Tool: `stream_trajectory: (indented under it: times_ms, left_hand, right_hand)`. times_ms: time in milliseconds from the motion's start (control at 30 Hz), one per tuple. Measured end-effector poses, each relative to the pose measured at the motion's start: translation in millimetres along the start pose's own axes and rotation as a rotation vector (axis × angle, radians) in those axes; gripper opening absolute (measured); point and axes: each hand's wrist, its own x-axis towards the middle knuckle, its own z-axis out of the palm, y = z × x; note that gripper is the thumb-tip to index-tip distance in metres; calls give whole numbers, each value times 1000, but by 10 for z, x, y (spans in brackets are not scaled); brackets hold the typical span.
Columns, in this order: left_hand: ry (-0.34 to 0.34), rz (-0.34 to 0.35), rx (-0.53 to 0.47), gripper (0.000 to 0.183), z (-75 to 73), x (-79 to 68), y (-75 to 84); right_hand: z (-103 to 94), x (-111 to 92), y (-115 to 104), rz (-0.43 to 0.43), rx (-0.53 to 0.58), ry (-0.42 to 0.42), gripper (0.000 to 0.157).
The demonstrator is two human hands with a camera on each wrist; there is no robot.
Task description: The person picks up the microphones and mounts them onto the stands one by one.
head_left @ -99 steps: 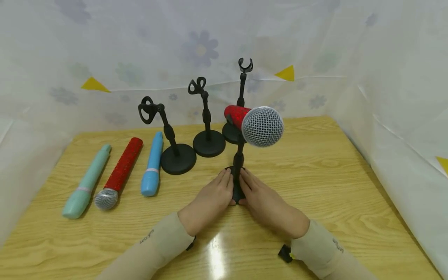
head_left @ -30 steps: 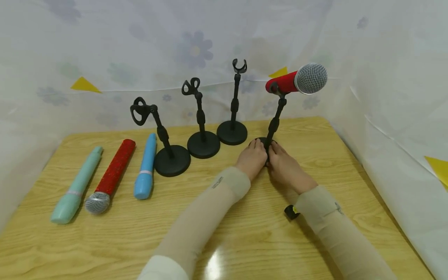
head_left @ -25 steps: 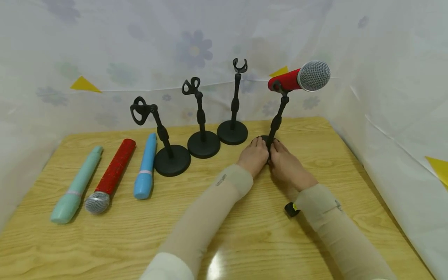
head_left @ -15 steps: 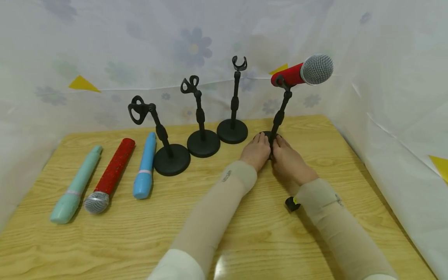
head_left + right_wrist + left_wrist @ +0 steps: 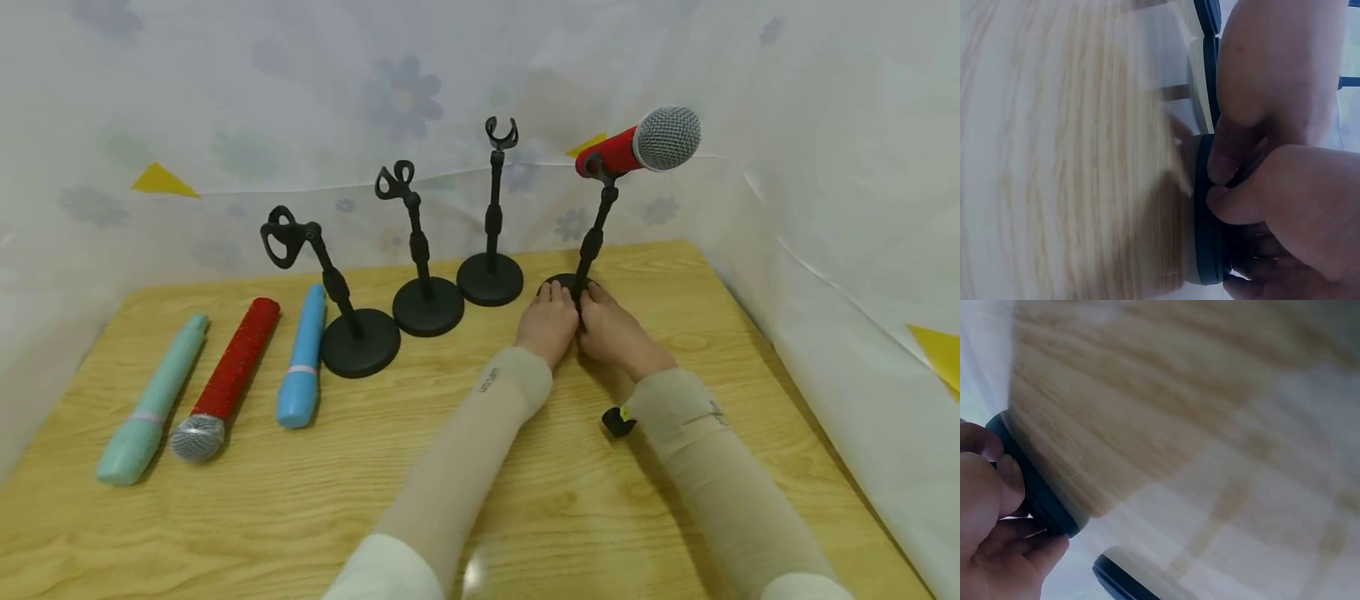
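A black microphone stand (image 5: 592, 243) stands at the table's back right, its clip holding a red microphone (image 5: 611, 153) with a silver mesh head tilted up to the right. My left hand (image 5: 549, 323) grips the left side of its round base, and my right hand (image 5: 615, 335) grips the right side. In the left wrist view, fingers and thumb lie around the dark base rim (image 5: 1041, 490). Both thumbs meet at the near edge of the base (image 5: 1205, 250) in the right wrist view. The hands cover most of the base's front.
Three black stands with bare clips, left (image 5: 361, 343), middle (image 5: 428, 307) and right (image 5: 491, 280), stand to the left. A green microphone (image 5: 153, 400), a red glittery microphone (image 5: 234, 362) and a blue microphone (image 5: 302, 367) lie at the left of the wooden table (image 5: 337, 517).
Both hands have slid the stand with its red microphone from the table's middle to the back right. Over the last half second it moved slightly farther back. The other stands and microphones stayed put.
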Motion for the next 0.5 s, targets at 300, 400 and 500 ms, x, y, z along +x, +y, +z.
stream_trajectory:
  times_ms: [300, 400, 500]
  left_hand:
    - [-13, 79, -105, 47, -115, -221, -85]
    - [-3, 128, -176, 44, -100, -344, -157]
    - [-9, 260, -11, 40, -74, -478, -260]
  right_hand:
    - [15, 14, -34, 29, 13, 0, 63]
    - [24, 19, -39, 42, 10, -7, 63]
    - [30, 16, -48, 57, 17, -6, 62]
